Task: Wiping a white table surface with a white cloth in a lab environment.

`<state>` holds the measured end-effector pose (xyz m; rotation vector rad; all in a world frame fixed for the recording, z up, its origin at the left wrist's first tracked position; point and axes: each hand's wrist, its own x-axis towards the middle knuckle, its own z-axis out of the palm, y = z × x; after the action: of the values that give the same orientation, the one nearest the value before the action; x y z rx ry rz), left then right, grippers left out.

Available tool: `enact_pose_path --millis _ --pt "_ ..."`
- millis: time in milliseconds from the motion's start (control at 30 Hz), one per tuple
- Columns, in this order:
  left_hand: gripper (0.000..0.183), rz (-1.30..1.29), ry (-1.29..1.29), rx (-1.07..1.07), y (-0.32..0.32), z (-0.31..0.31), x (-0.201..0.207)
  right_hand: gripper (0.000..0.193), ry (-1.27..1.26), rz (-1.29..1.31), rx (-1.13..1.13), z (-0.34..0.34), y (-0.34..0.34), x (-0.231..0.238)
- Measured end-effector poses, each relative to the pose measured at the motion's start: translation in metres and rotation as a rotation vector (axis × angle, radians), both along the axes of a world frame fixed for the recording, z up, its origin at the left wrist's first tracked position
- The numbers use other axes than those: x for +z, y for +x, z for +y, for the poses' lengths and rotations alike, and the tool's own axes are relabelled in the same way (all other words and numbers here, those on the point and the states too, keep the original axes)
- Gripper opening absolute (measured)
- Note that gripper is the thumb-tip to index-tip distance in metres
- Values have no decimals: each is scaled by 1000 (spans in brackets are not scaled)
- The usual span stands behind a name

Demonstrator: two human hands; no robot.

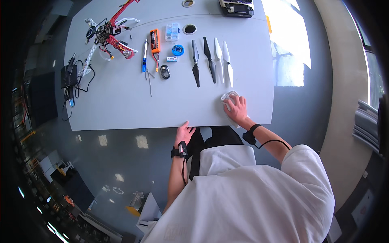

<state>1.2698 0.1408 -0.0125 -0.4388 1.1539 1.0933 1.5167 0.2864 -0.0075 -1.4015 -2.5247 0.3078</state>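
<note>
My right hand (236,108) presses down near the front edge of the table, its fingers curled over a crumpled white cloth (227,95). Whether it is fabric or tissue I cannot make out. Just beyond it lie two white propellers (219,56) and two dark propellers (212,65), lined up roughly side by side. My left hand (185,133) rests at the table's front edge above my lap, fingers stretched out and holding nothing.
On the grey table (133,111), a red-and-white drone frame (107,34) stands far left. Nearby lie an orange battery (154,40), a blue soldering pen (144,56), a solder spool (178,50), a clear box (172,32) and a coiled black cable (165,72). A black adapter (69,76) sits at the left edge.
</note>
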Motion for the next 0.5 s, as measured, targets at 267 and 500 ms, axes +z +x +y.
enact_pose_path --millis 267,500 --pt "23 23 -63 103 -31 -13 0 22 -4 209 123 -32 -154 -5" --pt "27 46 -155 141 -90 -22 0 23 19 255 149 -32 -165 -5"
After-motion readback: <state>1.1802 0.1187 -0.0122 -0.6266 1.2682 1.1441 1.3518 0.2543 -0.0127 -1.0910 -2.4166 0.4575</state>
